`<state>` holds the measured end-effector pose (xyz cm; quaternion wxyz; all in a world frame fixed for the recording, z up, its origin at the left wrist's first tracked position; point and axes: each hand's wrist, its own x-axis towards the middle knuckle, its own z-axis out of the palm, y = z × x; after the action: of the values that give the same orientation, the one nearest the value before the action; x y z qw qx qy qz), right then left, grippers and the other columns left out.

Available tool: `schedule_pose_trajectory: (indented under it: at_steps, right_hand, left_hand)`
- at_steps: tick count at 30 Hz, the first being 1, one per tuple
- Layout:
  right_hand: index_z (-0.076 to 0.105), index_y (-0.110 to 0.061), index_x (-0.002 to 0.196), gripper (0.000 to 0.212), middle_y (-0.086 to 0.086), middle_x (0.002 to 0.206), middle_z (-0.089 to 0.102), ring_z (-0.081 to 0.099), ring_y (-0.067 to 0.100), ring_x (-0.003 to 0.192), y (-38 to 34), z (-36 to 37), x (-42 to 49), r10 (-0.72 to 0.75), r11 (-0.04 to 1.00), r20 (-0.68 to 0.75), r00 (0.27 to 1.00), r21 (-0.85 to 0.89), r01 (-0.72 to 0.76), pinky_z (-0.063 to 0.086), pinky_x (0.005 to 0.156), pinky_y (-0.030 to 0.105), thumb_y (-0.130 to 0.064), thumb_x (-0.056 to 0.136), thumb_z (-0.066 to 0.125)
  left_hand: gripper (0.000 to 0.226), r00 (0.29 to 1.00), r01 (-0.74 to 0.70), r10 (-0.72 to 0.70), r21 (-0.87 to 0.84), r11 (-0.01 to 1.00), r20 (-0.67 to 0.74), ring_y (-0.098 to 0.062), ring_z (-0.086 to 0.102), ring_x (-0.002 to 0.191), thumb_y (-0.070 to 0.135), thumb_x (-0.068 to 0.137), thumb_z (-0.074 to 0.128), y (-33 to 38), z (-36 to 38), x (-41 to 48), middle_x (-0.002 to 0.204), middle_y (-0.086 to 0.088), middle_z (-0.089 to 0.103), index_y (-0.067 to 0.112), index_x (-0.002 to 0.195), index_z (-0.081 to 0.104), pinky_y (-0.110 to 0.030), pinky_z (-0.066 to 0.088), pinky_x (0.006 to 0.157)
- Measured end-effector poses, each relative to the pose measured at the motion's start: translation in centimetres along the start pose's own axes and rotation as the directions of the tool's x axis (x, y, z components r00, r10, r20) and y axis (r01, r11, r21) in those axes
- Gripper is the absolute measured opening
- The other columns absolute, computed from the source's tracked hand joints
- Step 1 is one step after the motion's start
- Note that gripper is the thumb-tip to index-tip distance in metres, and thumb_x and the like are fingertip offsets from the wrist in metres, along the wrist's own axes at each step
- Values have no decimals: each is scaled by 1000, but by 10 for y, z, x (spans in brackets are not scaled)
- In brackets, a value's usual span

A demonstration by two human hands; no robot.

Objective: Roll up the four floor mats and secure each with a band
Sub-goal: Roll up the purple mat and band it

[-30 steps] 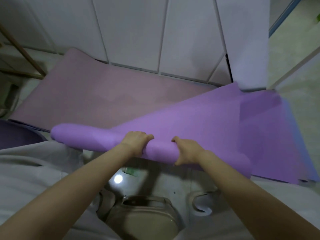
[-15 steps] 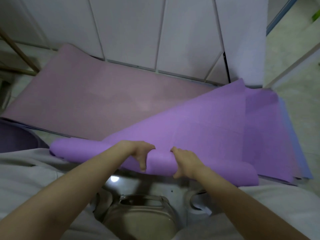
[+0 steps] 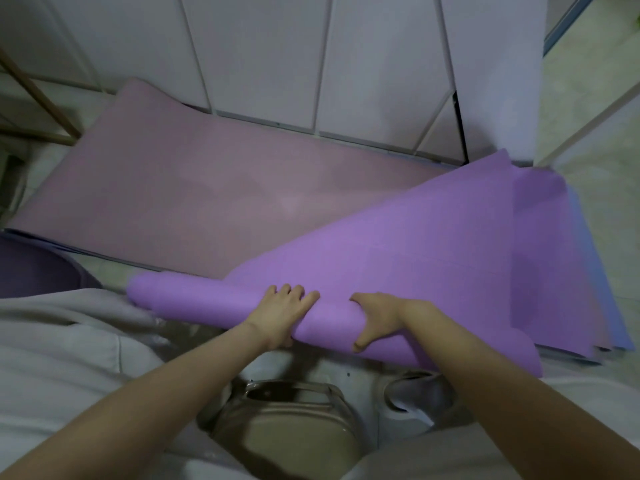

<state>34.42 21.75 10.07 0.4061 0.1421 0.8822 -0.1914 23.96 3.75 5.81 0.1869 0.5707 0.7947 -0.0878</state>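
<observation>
A bright purple mat (image 3: 415, 244) lies partly rolled in front of my knees, its rolled end (image 3: 194, 299) running from lower left to lower right. My left hand (image 3: 280, 313) lies over the top of the roll with the fingers curved round it. My right hand (image 3: 377, 317) grips the roll beside it, thumb under the near side. The unrolled part slants away to the upper right. A pink mat (image 3: 194, 192) lies flat on the floor behind. A blue mat edge (image 3: 588, 271) shows under the purple one at the right.
White cabinet doors (image 3: 263, 57) stand along the far side. A wooden frame leg (image 3: 38, 98) is at the far left. A dark purple object (image 3: 31, 268) sits at the left edge. My shoes (image 3: 412, 396) and a beige stool (image 3: 291, 431) are below the roll.
The left hand has shifted from a lifted, open pose to lying over the roll. The roll has turned a little further, and its left end sits more to the right.
</observation>
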Motion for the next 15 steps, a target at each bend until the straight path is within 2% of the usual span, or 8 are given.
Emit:
schedule_pose_trajectory:
  at_steps: [2,4,6,8,11,13,15]
  right_hand:
    - [30,-14,140,92,10,135,48,50,27,119,-5,9,-3,-10,996,-51,999,-93,5,40,97,31,-43,68,80]
    - [27,-11,141,96,11,134,43,47,29,119,-15,26,-5,-37,966,-172,984,-260,-10,38,98,36,-42,67,79]
    - [22,-8,144,98,12,135,39,43,28,120,-26,46,-7,-50,940,-272,961,-339,-47,33,101,39,-38,69,78]
    - [16,-9,146,98,12,137,36,40,28,122,-31,59,-9,-32,945,-325,945,-319,-78,27,105,39,-35,73,75]
    - [21,-12,144,92,10,135,39,42,27,120,-28,61,-9,-35,958,-342,939,-278,-65,29,102,38,-32,72,74]
    - [27,-14,140,87,8,131,44,47,27,116,-24,57,-7,-37,967,-345,938,-250,-54,32,97,37,-31,70,75]
    - [32,-15,137,83,7,127,49,51,27,112,-20,51,-5,-30,974,-343,939,-221,-50,36,93,36,-33,68,75]
  left_hand:
    - [85,996,-1,8,-83,997,87,-30,48,114,33,72,73,-2,-1,5,128,-7,46,21,142,26,-38,40,91]
    - [85,986,-15,42,-164,986,162,-30,51,114,34,70,76,-4,-5,11,127,-8,50,21,141,31,-36,42,90]
    - [85,967,-54,104,-209,976,234,-29,53,114,35,67,79,-5,-11,19,125,-8,55,22,138,35,-33,43,91]
    - [84,942,-75,143,-223,972,305,-28,55,112,34,65,82,-4,-17,26,123,-7,58,23,136,38,-32,43,92]
    - [88,908,-57,162,-268,962,387,-27,53,114,32,65,84,0,-19,30,127,-7,55,22,138,35,-31,41,94]
    - [90,915,-15,137,-308,951,378,-27,51,116,32,67,82,2,-15,29,129,-8,50,21,140,31,-32,40,96]
    - [88,951,-18,111,-305,952,290,-28,49,118,36,69,79,3,-9,25,130,-8,48,21,140,30,-36,39,99]
